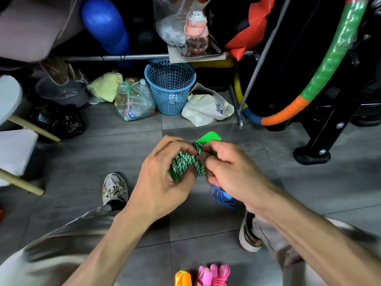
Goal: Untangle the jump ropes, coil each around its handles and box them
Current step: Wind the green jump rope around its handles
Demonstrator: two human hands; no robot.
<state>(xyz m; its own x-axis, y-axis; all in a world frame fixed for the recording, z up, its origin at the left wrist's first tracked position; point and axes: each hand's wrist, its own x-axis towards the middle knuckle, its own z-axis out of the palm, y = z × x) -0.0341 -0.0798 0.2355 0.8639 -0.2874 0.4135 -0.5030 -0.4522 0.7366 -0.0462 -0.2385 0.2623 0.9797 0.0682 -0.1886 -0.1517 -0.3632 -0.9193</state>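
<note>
A green-and-white braided jump rope [186, 164] is wound in a thick bundle round its green handles [209, 137], held above the floor at mid frame. My left hand [162, 178] grips the left side of the bundle. My right hand [226, 168] pinches the rope at the bundle's right end, just below the handle tip. A blue jump rope [221, 196] lies on the floor under my right wrist, mostly hidden. At the bottom edge lie an orange jump rope [183, 278] and a pink jump rope [214, 274], both coiled. No box shows.
My shoes [114, 187] rest on the grey tile floor. Behind stand a blue mesh basket [170, 85], a bag of bottles [134, 100], a white bag [206, 108], a metal rack leg [240, 120] and a black stand foot [312, 155]. Wooden legs [22, 182] jut in at left.
</note>
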